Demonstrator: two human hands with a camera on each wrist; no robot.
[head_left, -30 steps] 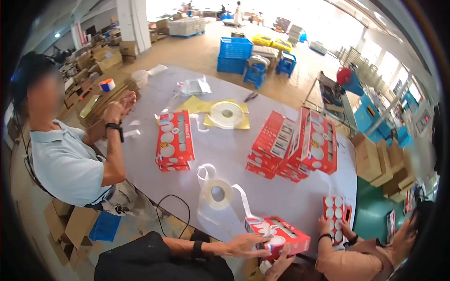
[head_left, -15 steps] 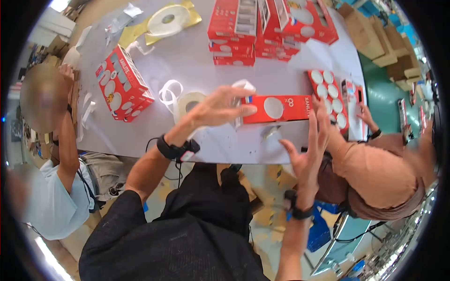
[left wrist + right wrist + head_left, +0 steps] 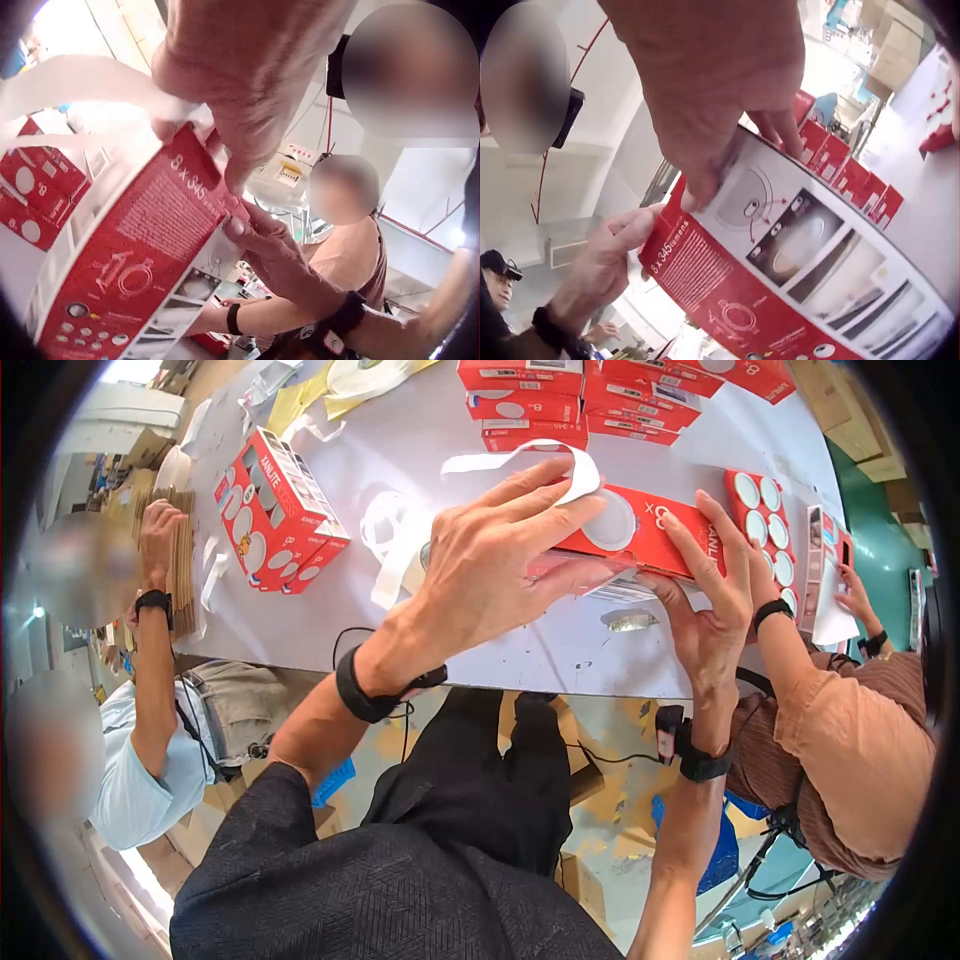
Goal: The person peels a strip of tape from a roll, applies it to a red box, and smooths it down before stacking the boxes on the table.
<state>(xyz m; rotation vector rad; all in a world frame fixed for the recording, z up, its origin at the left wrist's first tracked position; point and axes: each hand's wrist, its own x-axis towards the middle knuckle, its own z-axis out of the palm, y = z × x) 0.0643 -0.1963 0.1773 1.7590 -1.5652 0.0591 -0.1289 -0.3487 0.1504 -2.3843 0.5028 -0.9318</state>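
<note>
A red box [image 3: 640,528] with white discs printed on it is held between both hands, close over the front of the table. My left hand [image 3: 500,550] grips its left end, thumb below and fingers on the upper side. A loose strip of white tape [image 3: 475,463] curls over those fingers. At the other end my right hand [image 3: 712,595] grips the box, fingers on top and the thumb at the lower edge. In the right wrist view, both hands pinch the box [image 3: 720,262] near its "8 x 345 lumens" end.
A roll of white tape [image 3: 400,568] lies partly behind my left hand. One red box [image 3: 275,525] stands at left on the table [image 3: 420,420]; stacked red boxes [image 3: 530,408] stand at the back. A person's arm [image 3: 800,670] is close on my right, another person's arm [image 3: 155,690] at left.
My right hand has come from open and apart to gripping the box's right end. The box has moved slightly right and tilts. The tape strip now arches over my left fingers.
</note>
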